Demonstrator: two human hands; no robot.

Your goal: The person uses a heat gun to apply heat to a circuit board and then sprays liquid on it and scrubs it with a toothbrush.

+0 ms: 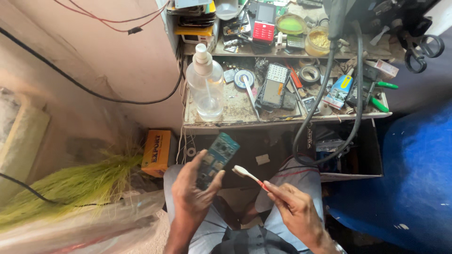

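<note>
Left hand (192,195) fingers grasping teal circuit board (216,159) upright, right hand (294,207) fingers clenched on toothbrush (249,176), bristles just beside board, spray bottle (205,84) on counter (235,110) beyond

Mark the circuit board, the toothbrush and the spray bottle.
circuit board (217,157), head view, on its green face above the thumb.
toothbrush (245,173), head view, on the neck behind the bristles.
spray bottle (205,89), head view, on the clear body.

Cramped workshop corner: pinkish plaster wall (117,56) crossed by black and red cables, cluttered worn counter (235,113) under a shelf (282,51), green broom (70,186) on the floor, blue cloth (414,174) rightward.
</note>
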